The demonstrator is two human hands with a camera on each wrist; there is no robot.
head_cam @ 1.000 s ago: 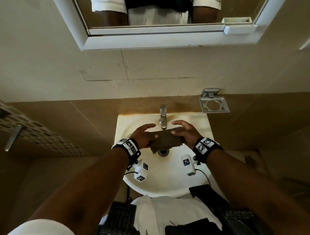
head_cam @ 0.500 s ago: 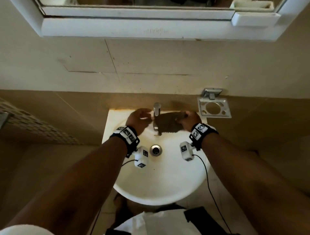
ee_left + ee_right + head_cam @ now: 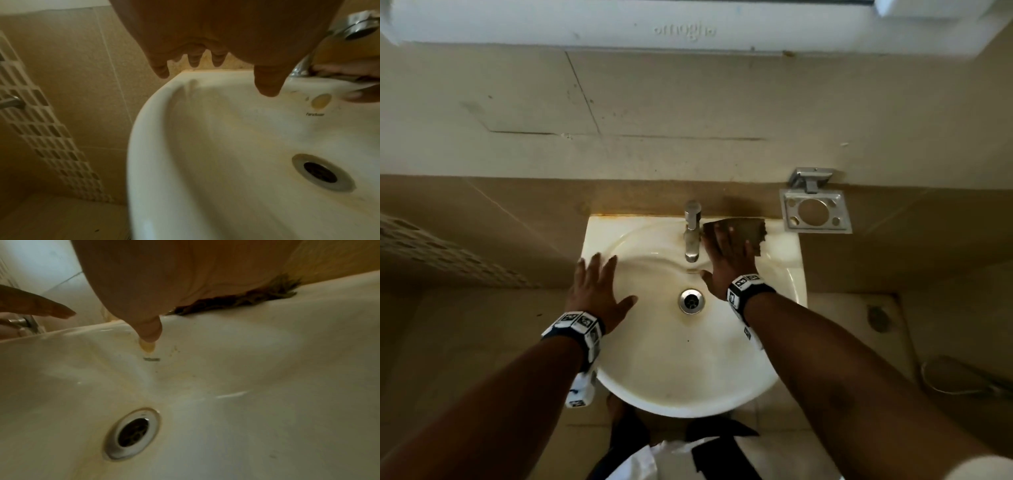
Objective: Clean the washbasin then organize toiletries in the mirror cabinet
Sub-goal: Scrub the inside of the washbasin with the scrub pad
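The right hand lies flat, pressing the frayed dark-brown rag onto the stained white ceramic washbasin ledge, apparently for scrubbing pressure; the left hand, fingers spread and holding nothing, seems to steady the rim.

The upper wall is pale cream, scuffed, with thin cracks and joint lines; below it runs a band of tan tile. A chrome holder with one round hole is fixed to the wall where the two meet, at the right. At the left hangs a white lattice panel with a metal handle. The floor is beige tile, dim, with a dark spot at the right. Light is low and yellowish.
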